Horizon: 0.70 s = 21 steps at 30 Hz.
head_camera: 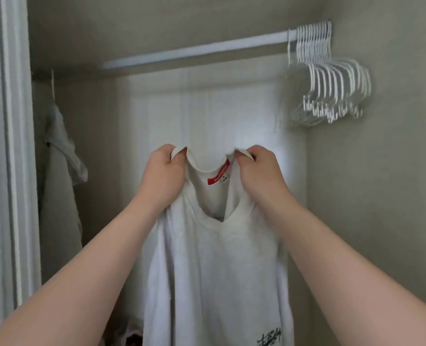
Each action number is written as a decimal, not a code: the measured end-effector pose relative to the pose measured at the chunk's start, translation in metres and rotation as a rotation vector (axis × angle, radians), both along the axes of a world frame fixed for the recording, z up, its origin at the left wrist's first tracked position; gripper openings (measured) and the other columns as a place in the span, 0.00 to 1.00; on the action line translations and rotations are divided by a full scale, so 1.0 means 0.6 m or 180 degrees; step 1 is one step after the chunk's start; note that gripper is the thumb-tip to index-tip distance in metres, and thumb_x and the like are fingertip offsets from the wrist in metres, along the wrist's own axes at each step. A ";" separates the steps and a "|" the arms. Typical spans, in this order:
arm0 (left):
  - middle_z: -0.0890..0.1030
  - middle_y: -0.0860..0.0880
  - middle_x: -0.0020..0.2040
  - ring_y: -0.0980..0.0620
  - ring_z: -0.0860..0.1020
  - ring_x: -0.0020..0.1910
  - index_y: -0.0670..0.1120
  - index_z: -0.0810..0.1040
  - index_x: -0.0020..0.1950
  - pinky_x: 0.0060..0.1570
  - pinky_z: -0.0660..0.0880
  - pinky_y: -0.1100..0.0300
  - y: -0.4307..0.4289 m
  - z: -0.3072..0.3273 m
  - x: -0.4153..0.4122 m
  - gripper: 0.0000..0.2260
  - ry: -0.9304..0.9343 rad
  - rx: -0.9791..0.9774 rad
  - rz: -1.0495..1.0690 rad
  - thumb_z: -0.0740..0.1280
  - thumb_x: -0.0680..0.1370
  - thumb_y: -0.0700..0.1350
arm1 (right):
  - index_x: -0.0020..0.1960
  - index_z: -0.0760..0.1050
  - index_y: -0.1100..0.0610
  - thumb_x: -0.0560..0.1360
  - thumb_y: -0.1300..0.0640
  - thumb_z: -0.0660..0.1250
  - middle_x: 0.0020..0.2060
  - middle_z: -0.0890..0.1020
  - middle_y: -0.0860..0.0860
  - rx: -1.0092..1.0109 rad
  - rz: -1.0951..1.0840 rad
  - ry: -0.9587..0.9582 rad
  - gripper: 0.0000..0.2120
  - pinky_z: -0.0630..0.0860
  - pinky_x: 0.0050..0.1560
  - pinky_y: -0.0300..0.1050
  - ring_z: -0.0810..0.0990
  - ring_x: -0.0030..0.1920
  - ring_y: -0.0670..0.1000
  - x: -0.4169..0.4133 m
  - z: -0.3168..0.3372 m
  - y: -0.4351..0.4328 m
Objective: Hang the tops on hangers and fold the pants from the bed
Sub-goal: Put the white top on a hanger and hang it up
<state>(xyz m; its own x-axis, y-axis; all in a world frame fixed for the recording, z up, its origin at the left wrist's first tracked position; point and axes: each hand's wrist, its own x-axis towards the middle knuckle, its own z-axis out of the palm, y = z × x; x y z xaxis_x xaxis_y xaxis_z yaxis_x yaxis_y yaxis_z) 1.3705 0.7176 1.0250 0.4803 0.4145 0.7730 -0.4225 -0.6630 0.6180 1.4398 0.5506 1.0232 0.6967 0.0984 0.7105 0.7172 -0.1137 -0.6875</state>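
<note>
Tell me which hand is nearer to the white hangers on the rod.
Right. The right hand holds the neckline of the white top below and left of the hangers; the left hand holds the other side, farther left.

home closet | white rod (194, 49) | empty hangers (331, 78) | hung garment (57, 151)

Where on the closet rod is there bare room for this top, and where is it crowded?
The rod is bare along its visible stretch up to the white hangers, which bunch at its right end. A pale garment hangs at far left, lower down.
</note>
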 end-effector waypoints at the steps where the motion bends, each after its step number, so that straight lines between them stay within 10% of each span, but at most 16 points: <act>1: 0.68 0.52 0.31 0.54 0.66 0.30 0.45 0.67 0.37 0.29 0.63 0.60 0.010 0.026 0.013 0.14 -0.0073 0.0043 0.0009 0.60 0.83 0.46 | 0.41 0.71 0.54 0.81 0.53 0.61 0.34 0.74 0.45 -0.0098 -0.0127 -0.0091 0.11 0.64 0.32 0.40 0.72 0.33 0.46 0.009 0.027 0.004; 13: 0.77 0.41 0.38 0.41 0.75 0.42 0.40 0.74 0.41 0.39 0.65 0.54 0.037 0.264 0.140 0.13 -0.0101 0.0732 0.0250 0.60 0.83 0.45 | 0.59 0.73 0.54 0.75 0.56 0.63 0.58 0.75 0.55 -0.1982 -0.3241 -0.2486 0.13 0.64 0.55 0.52 0.71 0.61 0.60 0.003 0.280 0.003; 21: 0.70 0.48 0.34 0.42 0.71 0.43 0.45 0.68 0.36 0.41 0.64 0.56 0.034 0.279 0.181 0.14 0.0071 0.0909 0.0436 0.61 0.82 0.44 | 0.70 0.67 0.54 0.77 0.53 0.62 0.65 0.71 0.56 -0.3196 -0.4418 -0.1167 0.21 0.65 0.61 0.54 0.69 0.67 0.60 0.034 0.333 -0.078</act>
